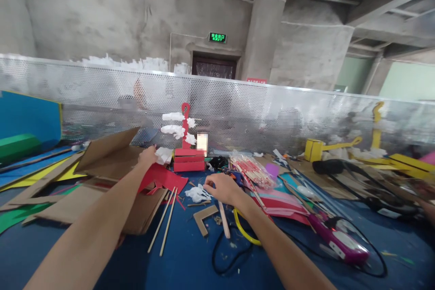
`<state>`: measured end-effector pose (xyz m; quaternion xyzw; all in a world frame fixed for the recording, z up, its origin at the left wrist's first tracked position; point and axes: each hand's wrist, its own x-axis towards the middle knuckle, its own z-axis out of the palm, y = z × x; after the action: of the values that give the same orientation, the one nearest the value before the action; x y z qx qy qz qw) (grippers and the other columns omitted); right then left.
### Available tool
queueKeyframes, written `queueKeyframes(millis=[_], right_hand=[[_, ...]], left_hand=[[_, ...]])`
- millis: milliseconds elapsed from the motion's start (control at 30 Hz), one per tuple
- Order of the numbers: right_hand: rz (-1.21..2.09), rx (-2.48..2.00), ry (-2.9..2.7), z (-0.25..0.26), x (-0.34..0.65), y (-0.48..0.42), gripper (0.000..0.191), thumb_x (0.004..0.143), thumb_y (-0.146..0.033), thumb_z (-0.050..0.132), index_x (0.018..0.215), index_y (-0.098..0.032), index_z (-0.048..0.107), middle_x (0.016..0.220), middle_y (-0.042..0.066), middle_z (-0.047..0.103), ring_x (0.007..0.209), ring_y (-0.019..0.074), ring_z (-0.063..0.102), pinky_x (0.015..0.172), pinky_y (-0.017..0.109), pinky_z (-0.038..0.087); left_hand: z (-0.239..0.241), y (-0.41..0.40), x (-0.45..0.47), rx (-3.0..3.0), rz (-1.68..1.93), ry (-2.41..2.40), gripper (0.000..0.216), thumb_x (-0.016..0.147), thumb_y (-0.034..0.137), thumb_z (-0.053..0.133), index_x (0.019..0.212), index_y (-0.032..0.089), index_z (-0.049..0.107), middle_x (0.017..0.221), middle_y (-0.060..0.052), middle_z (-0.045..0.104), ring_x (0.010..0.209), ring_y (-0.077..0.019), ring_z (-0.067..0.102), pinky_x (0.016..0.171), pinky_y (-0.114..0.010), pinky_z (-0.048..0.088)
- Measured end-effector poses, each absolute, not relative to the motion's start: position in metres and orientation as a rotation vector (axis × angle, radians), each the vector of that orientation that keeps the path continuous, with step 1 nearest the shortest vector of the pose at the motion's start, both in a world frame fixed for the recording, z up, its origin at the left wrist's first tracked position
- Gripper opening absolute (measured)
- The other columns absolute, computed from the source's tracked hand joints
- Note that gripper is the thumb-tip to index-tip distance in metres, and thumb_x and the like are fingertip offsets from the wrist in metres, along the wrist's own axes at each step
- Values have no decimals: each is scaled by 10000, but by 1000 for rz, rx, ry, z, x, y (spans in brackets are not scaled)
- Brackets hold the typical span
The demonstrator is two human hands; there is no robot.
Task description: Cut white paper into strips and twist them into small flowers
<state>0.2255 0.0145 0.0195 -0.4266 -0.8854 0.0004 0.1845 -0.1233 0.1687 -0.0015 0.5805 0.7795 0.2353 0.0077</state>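
My left hand [147,156] reaches over the red sheet [152,177], next to a folded brown cardboard piece [110,156] and a crumpled white piece [164,156]. Its fingers are bent, and what lies between them is hidden. My right hand [220,186] is over the middle of the table, fingers curled into a pinch. Its fingertips meet the edge of a torn white scrap [197,193]; whether they grip it is unclear. Behind both hands, a red stand [189,161] on a stacked base bears a hooked upright [185,127] with white pieces sticking out.
Two thin sticks [165,219], an L-shaped cardboard piece [205,220] and a pale rod [224,219] lie in front. To the right are bagged sticks [253,170], a yellow loop [243,229], a purple corded device [343,242] and yellow parts [313,150]. A perforated metal panel [238,113] stands behind.
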Motion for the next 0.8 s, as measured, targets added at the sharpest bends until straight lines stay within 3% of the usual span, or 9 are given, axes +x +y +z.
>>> queueKeyframes(millis=[533,800], right_hand=[[27,-1249,-2523,23,224,11,229,870,-332,494,794,-188,655,803,32,684,758,157,603,646,237,316],[20,-1252,-2517,24,224,10,226,865,-349,498,801,-198,654,800,22,683,749,152,599,632,237,309]], left_hand=[[9,160,-134,1722,886,2410,391,776,502,517,1029,254,682,1014,-160,685,969,-357,624,762,-419,488],[17,156,-130,1670,1057,2361,276,774,412,544,924,216,670,1012,-143,688,982,-341,619,763,-396,481]])
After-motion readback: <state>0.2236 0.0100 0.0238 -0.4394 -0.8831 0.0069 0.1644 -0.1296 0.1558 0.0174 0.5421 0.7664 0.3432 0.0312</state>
